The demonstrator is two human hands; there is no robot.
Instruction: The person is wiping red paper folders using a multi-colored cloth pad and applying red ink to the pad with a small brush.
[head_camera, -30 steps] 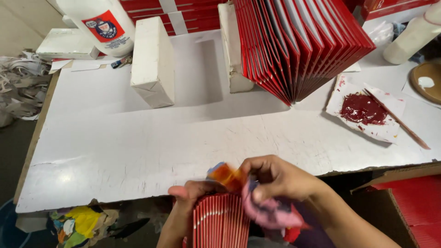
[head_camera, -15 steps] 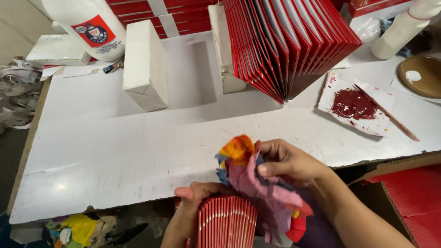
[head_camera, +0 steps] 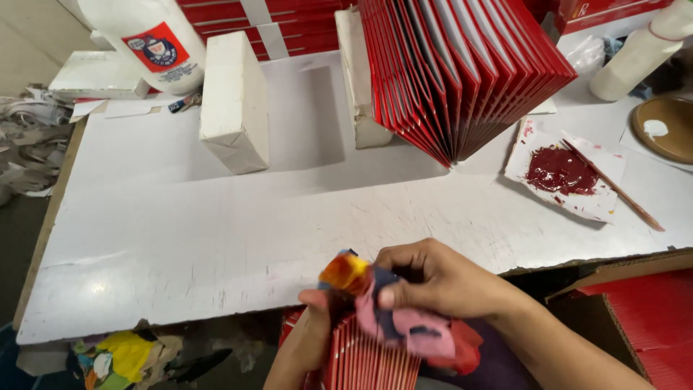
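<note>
Head view: crumpled multicoloured cloth point(head_camera: 404, 325), ribbed red stack point(head_camera: 368, 357)

I see bright, even light; soft shadows fall right of the white block point(head_camera: 232, 101) on the white table point(head_camera: 216, 238); faint glare at its near-left corner; sharp focus.

Two white blocks point(head_camera: 233, 101) point(head_camera: 359, 79), two bottles point(head_camera: 144, 36) point(head_camera: 639, 54), one stick point(head_camera: 613, 186), two hands point(head_camera: 307, 347) point(head_camera: 440, 282).

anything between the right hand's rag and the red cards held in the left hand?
Nothing visible. The right hand presses the multicoloured cloth rag directly onto the edges of the stack of red cards that the left hand grips.
</note>
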